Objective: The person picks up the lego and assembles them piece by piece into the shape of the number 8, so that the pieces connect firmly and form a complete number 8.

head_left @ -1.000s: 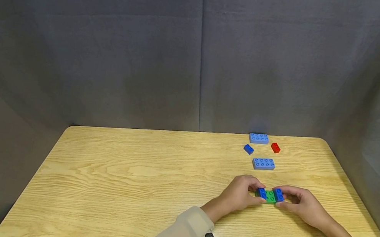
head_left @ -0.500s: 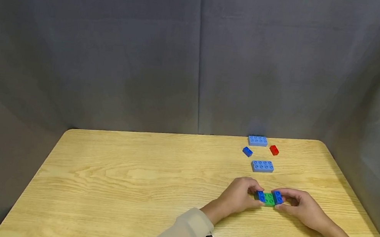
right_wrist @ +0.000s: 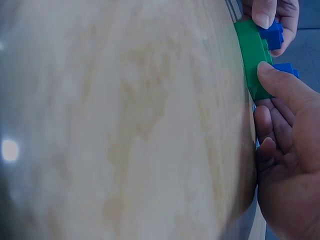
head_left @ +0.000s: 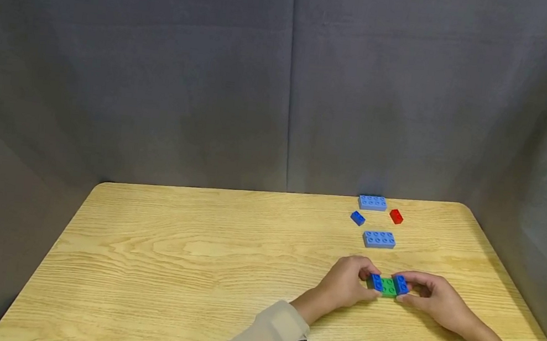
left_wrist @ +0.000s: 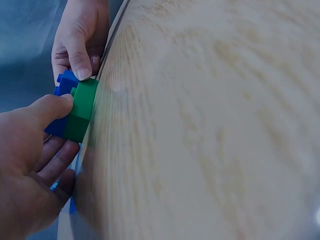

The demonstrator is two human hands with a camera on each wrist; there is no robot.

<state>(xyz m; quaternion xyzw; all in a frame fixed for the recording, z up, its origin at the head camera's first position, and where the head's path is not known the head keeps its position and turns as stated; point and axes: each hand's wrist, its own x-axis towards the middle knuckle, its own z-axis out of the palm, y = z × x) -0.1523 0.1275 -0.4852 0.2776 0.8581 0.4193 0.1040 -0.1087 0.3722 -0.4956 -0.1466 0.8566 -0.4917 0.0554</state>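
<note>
In the head view, a green brick [head_left: 388,287] lies on the table at the right, with a small dark blue brick [head_left: 375,282] on its left end and another blue brick [head_left: 401,284] on its right end. My left hand [head_left: 344,282] pinches the left end between thumb and fingers. From the other side, my right hand [head_left: 437,299] pinches the right end the same way. Green studs show between the blue bricks. Close up in the left wrist view, the thumb presses against the green brick [left_wrist: 82,110]; the right wrist view shows the right thumb on the green brick [right_wrist: 252,55] too.
Beyond the hands lies a light blue brick [head_left: 379,239], with a second light blue brick [head_left: 372,203] near the far edge. A small dark blue brick [head_left: 357,218] and a red brick [head_left: 396,216] lie between them. Grey curtains [head_left: 187,83] surround the wooden table [head_left: 168,270].
Both hands keep their hold on the joined bricks, which stay in place. Only the head view has shifted slightly.
</note>
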